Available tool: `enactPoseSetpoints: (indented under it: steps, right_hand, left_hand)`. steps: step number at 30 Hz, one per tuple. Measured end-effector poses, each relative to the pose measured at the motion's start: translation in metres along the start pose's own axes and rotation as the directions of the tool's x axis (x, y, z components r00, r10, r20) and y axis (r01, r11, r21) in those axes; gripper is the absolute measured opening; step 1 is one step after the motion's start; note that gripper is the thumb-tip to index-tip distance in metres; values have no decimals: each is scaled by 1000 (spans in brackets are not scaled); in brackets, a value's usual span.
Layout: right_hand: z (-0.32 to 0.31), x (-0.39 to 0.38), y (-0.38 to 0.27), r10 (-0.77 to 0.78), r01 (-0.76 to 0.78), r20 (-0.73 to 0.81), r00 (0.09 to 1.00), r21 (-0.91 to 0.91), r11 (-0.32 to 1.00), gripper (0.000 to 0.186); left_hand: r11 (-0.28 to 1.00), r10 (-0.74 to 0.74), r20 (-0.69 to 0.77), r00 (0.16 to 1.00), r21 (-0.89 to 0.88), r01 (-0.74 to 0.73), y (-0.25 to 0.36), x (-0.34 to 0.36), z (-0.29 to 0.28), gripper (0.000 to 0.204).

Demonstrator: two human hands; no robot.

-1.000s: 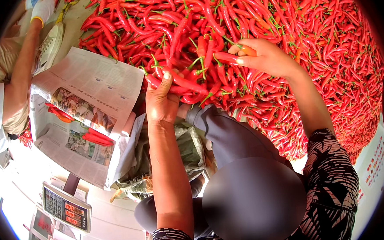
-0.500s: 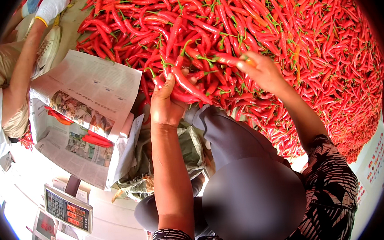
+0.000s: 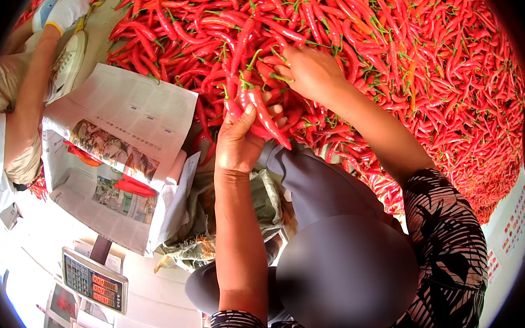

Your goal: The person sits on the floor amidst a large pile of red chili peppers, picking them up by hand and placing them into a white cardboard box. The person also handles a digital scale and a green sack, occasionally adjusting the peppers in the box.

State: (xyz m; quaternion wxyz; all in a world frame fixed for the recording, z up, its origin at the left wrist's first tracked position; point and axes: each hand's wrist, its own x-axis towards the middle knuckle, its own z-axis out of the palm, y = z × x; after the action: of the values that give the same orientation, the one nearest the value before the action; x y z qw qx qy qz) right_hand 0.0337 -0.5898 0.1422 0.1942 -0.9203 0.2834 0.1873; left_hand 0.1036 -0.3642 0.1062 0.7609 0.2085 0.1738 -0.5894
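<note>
My left hand [image 3: 240,138] grips several glossy red chilies [image 3: 264,119] with green stems, thumb across their lower ends, at the near edge of a big heap of red chilies [image 3: 425,76]. Just above and right of it, my right hand [image 3: 308,71] reaches into the heap, fingers curled down among the pods, so what they hold is hidden. Left of my left hand lie folded newspapers [image 3: 126,100] over a tray or box, with a few red chilies [image 3: 133,187] showing between the sheets.
At the left edge are another person's forearm [image 3: 33,94], white glove [image 3: 67,10] and shoe [image 3: 64,65]. An electronic scale [image 3: 94,279] stands lower left. A crumpled sack [image 3: 188,234] lies beside my grey-clad leg [image 3: 318,184], with a dotted white sheet [image 3: 512,221] at far right.
My right hand has moved left and up, nearer my left hand; the chili seen in it earlier is hidden or gone. My left hand has shifted slightly right and down with its chilies.
</note>
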Motion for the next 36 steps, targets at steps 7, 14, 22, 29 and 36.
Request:
enactPoseSetpoints:
  steps: [7,14,22,29,36]
  right_hand:
    - [25,21,0,-51,51,-28,998,15,999,25]
    - [5,2,27,-16,-141,154,988,939,314,47]
    - [-36,-31,14,-289,-301,287,913,954,-4,53]
    - [-21,-48,-15,-350,129,230,908,642,756,34]
    - [-9,-49,-14,-457,160,311,833,655,738,36]
  left_hand:
    - [998,53,4,999,44,-53,-1,-3,9,48]
    - [996,88,-99,991,39,-84,1,-3,1,49]
    - [984,155,-69,985,94,-148,14,-2,21,46]
    - [913,234,-94,968,364,-185,-10,1,34,41]
    - [934,237,-163,958,310,-178,-18,-15,13,39]
